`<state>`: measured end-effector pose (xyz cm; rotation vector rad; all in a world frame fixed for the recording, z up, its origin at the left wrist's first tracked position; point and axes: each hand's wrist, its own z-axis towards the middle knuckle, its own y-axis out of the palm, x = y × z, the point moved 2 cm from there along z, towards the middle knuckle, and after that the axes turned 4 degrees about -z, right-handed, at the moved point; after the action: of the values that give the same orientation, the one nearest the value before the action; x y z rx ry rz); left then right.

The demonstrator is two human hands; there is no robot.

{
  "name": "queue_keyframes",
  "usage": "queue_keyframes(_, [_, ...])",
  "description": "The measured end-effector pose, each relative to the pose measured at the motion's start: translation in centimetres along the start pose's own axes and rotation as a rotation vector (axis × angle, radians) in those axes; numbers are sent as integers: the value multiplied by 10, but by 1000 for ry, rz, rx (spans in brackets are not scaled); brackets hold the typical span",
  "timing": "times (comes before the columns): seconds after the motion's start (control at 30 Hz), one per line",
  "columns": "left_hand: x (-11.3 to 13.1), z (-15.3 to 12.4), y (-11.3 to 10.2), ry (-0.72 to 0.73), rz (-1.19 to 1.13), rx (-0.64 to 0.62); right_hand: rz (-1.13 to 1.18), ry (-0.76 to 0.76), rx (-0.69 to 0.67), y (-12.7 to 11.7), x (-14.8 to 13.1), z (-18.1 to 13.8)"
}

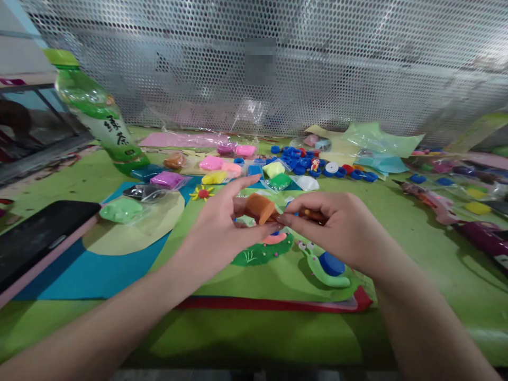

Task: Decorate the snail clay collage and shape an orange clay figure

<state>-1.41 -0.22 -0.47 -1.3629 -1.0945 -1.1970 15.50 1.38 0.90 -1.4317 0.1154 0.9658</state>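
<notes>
My left hand [222, 227] pinches a flat lump of orange clay [259, 207] between thumb and fingers, its index finger stretched out above it. My right hand [329, 222] is closed beside it, fingertips meeting the clay's lower edge, with a bit of orange showing inside the curled fingers. Both hands hover over a green sheet [278, 286] that carries a green clay patch [257, 254] and a green clay snail with a blue cap shell [327, 267].
A green tea bottle [99, 114] stands at the back left, a dark tablet [35, 238] lies at the left edge. Bagged clay lumps [166, 180] and several blue bottle caps [301, 159] spread across the back. A perforated metal screen [278, 63] closes the far side.
</notes>
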Motion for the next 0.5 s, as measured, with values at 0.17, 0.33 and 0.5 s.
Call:
queue_keyframes(0.17, [-2,1,-1,-9,6,-19,31,11,-3,1,0,1])
queue_keyframes(0.33, [0,0,0,-22,-7,-49,14,39,-47,3,1,3])
queue_keyframes(0.5, [1,-2,3,27,38,-60,61,76,-82,7,-3,3])
